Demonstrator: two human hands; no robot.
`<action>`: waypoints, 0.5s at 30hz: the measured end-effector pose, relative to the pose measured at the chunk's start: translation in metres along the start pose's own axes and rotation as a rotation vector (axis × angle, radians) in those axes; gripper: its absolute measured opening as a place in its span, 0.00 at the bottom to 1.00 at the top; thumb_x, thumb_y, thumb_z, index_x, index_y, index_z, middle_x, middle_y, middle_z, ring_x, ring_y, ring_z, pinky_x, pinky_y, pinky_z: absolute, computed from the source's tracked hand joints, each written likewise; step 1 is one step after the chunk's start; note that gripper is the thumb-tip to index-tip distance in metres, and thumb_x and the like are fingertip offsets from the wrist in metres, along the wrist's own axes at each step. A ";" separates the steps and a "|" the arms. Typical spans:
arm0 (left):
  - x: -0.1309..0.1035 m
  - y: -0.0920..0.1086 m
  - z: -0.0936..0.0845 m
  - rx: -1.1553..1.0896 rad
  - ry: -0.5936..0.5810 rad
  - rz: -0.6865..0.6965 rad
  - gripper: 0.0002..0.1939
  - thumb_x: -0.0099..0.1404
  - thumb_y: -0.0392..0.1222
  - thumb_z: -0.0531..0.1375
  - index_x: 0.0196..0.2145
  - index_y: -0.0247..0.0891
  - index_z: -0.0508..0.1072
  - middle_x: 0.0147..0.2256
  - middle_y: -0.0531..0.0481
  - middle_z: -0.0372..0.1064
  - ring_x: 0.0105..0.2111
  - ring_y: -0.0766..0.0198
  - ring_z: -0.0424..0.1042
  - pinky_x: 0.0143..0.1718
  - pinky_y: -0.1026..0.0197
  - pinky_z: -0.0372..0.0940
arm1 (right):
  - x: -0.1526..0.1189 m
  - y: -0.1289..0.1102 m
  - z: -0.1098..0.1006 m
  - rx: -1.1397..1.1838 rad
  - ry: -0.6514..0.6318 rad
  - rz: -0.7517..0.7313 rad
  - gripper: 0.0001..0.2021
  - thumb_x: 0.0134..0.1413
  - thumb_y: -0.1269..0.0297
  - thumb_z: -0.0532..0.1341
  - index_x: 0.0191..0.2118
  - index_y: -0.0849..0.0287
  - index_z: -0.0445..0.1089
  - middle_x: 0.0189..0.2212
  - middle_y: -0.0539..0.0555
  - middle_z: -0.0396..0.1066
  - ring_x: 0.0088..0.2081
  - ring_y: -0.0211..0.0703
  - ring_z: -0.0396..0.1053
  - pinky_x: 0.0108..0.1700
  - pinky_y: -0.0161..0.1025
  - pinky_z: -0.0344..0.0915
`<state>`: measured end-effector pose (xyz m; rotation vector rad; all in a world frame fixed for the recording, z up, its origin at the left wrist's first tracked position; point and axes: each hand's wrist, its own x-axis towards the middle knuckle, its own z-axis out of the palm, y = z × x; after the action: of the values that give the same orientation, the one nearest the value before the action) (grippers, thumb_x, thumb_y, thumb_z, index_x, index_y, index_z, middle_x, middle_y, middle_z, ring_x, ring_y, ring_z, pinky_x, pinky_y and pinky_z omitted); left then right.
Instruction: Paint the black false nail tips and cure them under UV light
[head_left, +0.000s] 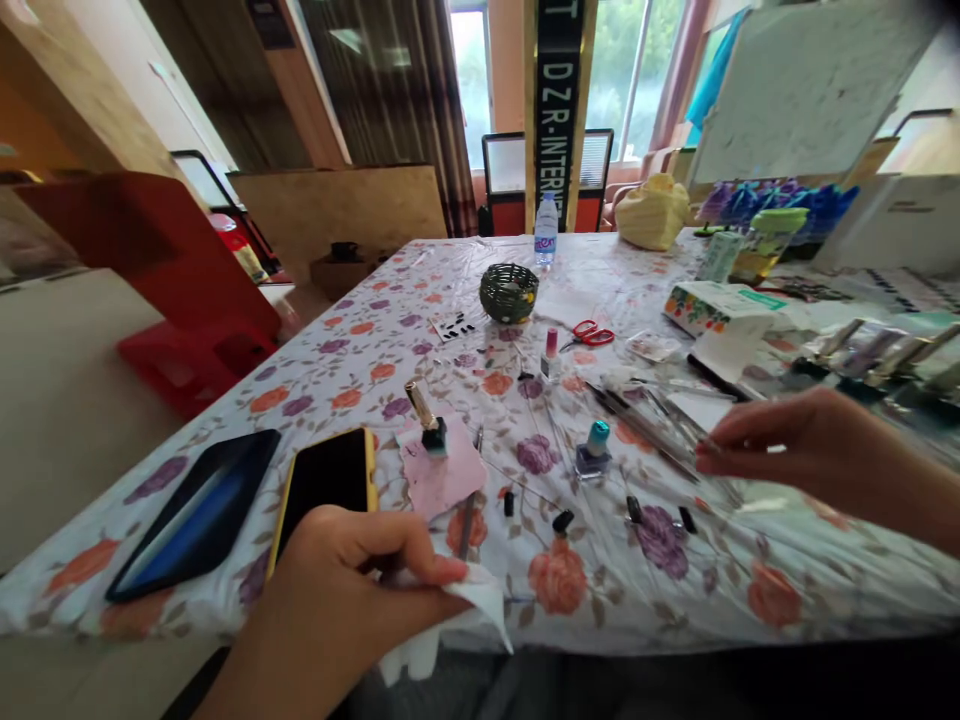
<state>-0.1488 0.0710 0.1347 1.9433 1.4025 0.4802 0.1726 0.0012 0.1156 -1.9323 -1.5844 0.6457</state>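
Landmark = blue-capped polish btl (593, 457), standing upright on the floral tablecloth (330, 375) w/ dark greyish-blue polish inside. L hand (367, 575), nearer the wearer & to the btl's left, pinches a thin white sheet (484, 595) btwn thumb & index; can't tell if paper or cloth. R hand (787, 450), to the btl's right, has fingertips drawn together over thin metal tools (649, 435); can't tell if it grips one.

Left of the btl, a gold-capped btl (433, 432), v. dark inside, stands on pink paper (450, 485). Further left: yellow-cased phone (330, 470), then a dark phone (199, 515). Nearer the wearer than the btl, small black pieces (563, 520) lie apart on the cloth.

Beyond the btl, slightly left: pink-capped btl (550, 358), contents unclear; farther back, dark green woven basket (508, 295), inside too dim to read; behind it, clear water btl (546, 235) w/ label. Red-handled scissors (592, 333) lie behind the btl too.

Far back right of the btl: green-lidded jar (765, 245) w/ amber liquid; nearer, a fruit-print box (712, 308), contents hidden.
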 end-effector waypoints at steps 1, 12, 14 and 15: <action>-0.004 0.004 0.002 0.021 0.022 0.009 0.15 0.40 0.40 0.64 0.08 0.37 0.61 0.11 0.57 0.54 0.16 0.72 0.49 0.17 0.68 0.44 | -0.007 0.010 0.005 -0.051 -0.011 0.014 0.17 0.40 0.47 0.62 0.26 0.57 0.76 0.20 0.54 0.70 0.23 0.39 0.61 0.24 0.37 0.56; -0.030 0.011 0.017 0.051 -0.056 0.184 0.18 0.53 0.48 0.59 0.13 0.37 0.60 0.12 0.58 0.51 0.15 0.73 0.50 0.17 0.69 0.47 | 0.036 0.031 0.048 -0.074 -0.025 -0.128 0.13 0.41 0.53 0.63 0.27 0.57 0.77 0.22 0.51 0.74 0.25 0.39 0.66 0.27 0.35 0.59; -0.029 0.009 0.020 0.038 -0.065 0.196 0.13 0.57 0.49 0.55 0.21 0.39 0.69 0.13 0.57 0.55 0.15 0.71 0.53 0.18 0.69 0.49 | 0.039 0.036 0.055 -0.077 -0.018 -0.130 0.13 0.40 0.53 0.62 0.28 0.57 0.77 0.23 0.52 0.74 0.25 0.40 0.67 0.27 0.36 0.60; -0.027 0.009 0.022 0.028 -0.063 0.199 0.12 0.59 0.49 0.53 0.26 0.41 0.72 0.13 0.57 0.56 0.15 0.71 0.54 0.18 0.69 0.49 | 0.039 0.038 0.057 -0.082 -0.014 -0.130 0.13 0.40 0.54 0.62 0.28 0.57 0.77 0.23 0.52 0.74 0.25 0.40 0.67 0.28 0.36 0.61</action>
<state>-0.1380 0.0370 0.1283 2.1133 1.1885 0.4880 0.1687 0.0408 0.0478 -1.8674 -1.7538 0.5499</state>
